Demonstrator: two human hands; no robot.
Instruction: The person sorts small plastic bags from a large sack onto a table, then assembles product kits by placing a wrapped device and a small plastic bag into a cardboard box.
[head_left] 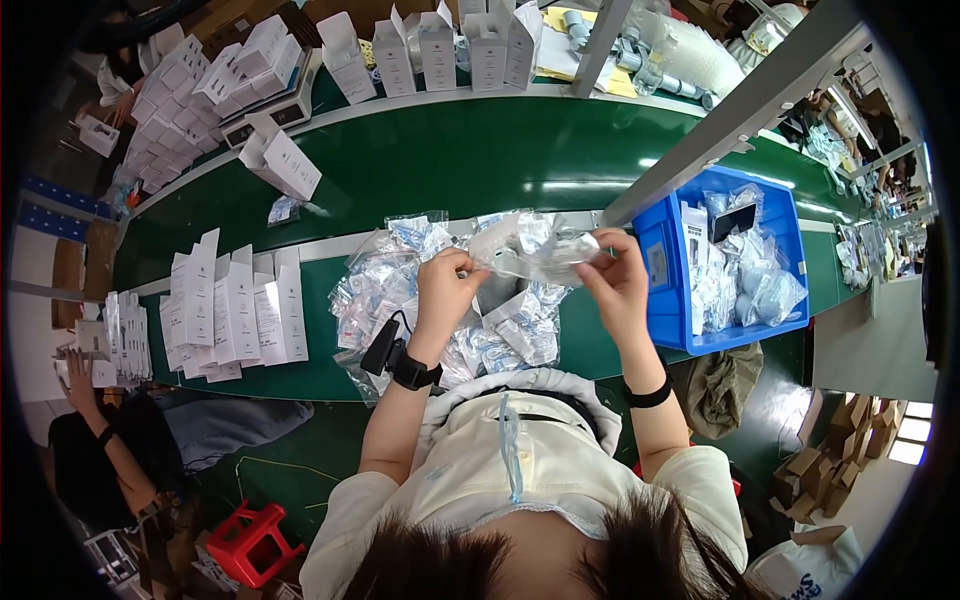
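A clear plastic bag (545, 258) is stretched between my two hands above the near side of the green bench. My left hand (446, 292) pinches its left end between thumb and fingers. On the other end, the fingers of my right hand (616, 272) are closed. What the bag contains is hard to make out through the shine. Beneath it spreads a heap of small clear packets (390, 290) with white and blue contents. Just right of my right hand stands a blue bin (672, 318) of bagged parts and a dark flat object.
Open white boxes (225, 318) stand in a group at left; another open box (284, 165) sits on the green surface (450, 150). More boxes line the far edge. A grey metal post (720, 130) slants up beside the bin. A co-worker's hand (76, 375) touches boxes at far left.
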